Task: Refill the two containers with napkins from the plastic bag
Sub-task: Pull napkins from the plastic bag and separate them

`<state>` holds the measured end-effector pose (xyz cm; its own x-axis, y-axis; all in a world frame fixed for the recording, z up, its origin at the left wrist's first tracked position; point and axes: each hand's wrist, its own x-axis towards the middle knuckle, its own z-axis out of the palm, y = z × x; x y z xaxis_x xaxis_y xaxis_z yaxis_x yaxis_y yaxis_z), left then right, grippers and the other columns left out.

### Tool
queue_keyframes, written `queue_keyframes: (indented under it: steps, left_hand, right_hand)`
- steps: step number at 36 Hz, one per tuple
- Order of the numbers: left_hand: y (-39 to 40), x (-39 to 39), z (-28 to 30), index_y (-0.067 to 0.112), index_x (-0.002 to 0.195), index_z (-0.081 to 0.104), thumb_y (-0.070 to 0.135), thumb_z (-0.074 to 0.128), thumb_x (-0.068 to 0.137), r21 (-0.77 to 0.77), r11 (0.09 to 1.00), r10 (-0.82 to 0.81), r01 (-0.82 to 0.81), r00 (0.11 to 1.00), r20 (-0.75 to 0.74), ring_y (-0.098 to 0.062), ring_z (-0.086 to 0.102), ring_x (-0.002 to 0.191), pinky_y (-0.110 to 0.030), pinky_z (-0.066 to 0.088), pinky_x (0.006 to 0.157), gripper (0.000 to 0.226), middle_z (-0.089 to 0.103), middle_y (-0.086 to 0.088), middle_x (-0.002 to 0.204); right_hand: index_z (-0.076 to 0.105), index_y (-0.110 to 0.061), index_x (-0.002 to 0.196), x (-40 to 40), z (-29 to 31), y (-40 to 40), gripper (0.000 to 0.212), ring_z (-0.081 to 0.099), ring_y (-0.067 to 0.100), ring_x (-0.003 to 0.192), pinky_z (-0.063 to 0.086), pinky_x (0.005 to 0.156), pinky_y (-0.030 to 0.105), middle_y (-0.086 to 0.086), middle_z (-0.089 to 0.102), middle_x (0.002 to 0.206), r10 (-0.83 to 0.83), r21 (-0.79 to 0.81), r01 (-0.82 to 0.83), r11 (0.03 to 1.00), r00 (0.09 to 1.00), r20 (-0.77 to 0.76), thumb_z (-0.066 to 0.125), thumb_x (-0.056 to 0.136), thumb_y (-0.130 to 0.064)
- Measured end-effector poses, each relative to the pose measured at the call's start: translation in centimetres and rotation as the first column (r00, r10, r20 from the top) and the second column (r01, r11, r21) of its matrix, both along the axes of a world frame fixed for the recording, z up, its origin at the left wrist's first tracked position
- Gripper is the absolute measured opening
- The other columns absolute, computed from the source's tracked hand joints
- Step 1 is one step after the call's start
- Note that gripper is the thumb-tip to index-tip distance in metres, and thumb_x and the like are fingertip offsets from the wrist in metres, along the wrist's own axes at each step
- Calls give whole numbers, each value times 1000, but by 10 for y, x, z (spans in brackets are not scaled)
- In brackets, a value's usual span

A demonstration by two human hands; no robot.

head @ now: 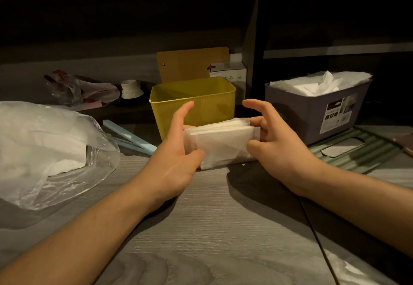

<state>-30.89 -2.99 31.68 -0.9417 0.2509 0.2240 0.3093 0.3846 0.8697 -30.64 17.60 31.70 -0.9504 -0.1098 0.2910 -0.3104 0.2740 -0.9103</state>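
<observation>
- Left hand (178, 150): grips the left end of a napkin stack (221, 143), thumb hooked over the near face, forefinger stretched up and clear of it.
- Right hand (277, 148): grips the stack's right end, thumb on the near face, lower fingers curled behind, forefinger raised free.
- Napkin stack: white, folded, held between both hands, its lower edge at or just above the grey wood-grain table (212, 229); contact cannot be judged.
- Yellow container (196, 99): directly beyond the hands, open-topped; its lower front is blocked by the stack and left fingers, its floor out of sight.
- Purple container (312, 110): beyond and right of the right hand, filled with white napkins rising over the rim; label on its front unreadable.
- Plastic bag (49, 150): well left of the left hand, clear, lying slumped, white napkins inside; cut off by the frame's edge.
- Green ribbed lid (355, 150): flat, just right of the right hand, partly under the purple container.
- Pale blue strips (129, 137): between bag and left hand.
- Brown board (192, 63) and small white box (232, 74): behind the yellow container, dim.
- Crumpled wrapper (73, 88) and white cap-like piece (131, 88): far left rear, hard to identify.
</observation>
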Motion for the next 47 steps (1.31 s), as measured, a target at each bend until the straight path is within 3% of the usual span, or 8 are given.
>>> queue_keyframes:
  steps: [5,9,16,21,26,32,39,47]
  left_hand:
    - [10,3,1,64,146,11,5,70,90,4,1000,-16,16,1000,-5,-18,61,113,-40,57,95,101,46,2,139]
    - [10,3,3,60,147,9,5,68,91,14,1000,6,-6,1000,-22,-16,62,106,-37,60,88,98,48,5,132]
    - [10,1,2,63,145,12,-3,63,90,-19,1000,12,-12,1000,-20,-21,64,101,-35,60,79,100,49,2,131]
    - [4,0,2,54,149,18,-5,61,91,41,998,44,-44,999,-5,-16,65,85,-25,58,68,93,55,1,121]
    - [-1,1,4,45,144,37,-6,60,90,58,998,38,-38,999,2,-9,66,83,-24,57,72,78,59,-2,116]
    - [-9,0,6,37,117,66,12,73,88,34,999,-33,31,999,40,-13,69,97,-39,62,83,39,70,12,104]
    - [-12,-2,6,26,106,69,11,77,85,54,998,9,-13,998,61,-22,70,94,-50,62,81,27,72,2,99]
    - [-12,1,13,12,101,70,16,76,79,164,985,34,-44,998,62,-19,73,88,-35,64,73,23,75,-4,93]
  right_hand:
    - [28,-52,146,2,1,-14,88,62,12,105,59,88,28,-8,48,136,111,5,-111,994,994,-7,52,89,10]
    - [26,-54,145,0,3,-14,92,56,14,118,54,99,38,-4,46,141,121,-33,-121,992,993,14,51,86,12]
    - [24,-54,146,3,3,-16,88,64,17,100,59,91,34,-5,47,136,134,11,-135,991,991,11,54,91,8]
    - [29,-52,145,2,4,-10,74,55,16,59,53,58,25,-4,59,114,60,100,-61,993,998,6,51,97,-1]
    - [47,-40,139,-3,5,0,58,66,11,99,59,85,26,-10,62,115,65,202,-68,977,998,25,65,93,-11]
    - [68,-22,103,-5,13,5,19,68,10,91,59,83,30,-2,72,98,133,216,-148,965,988,82,74,86,-14]
    - [69,-20,103,-7,12,9,17,72,10,95,59,88,35,-2,76,99,181,156,-191,969,981,74,74,88,-17]
    - [67,-20,117,-8,11,11,36,71,10,102,58,91,31,-4,76,107,218,-17,-217,976,971,100,72,81,-21]
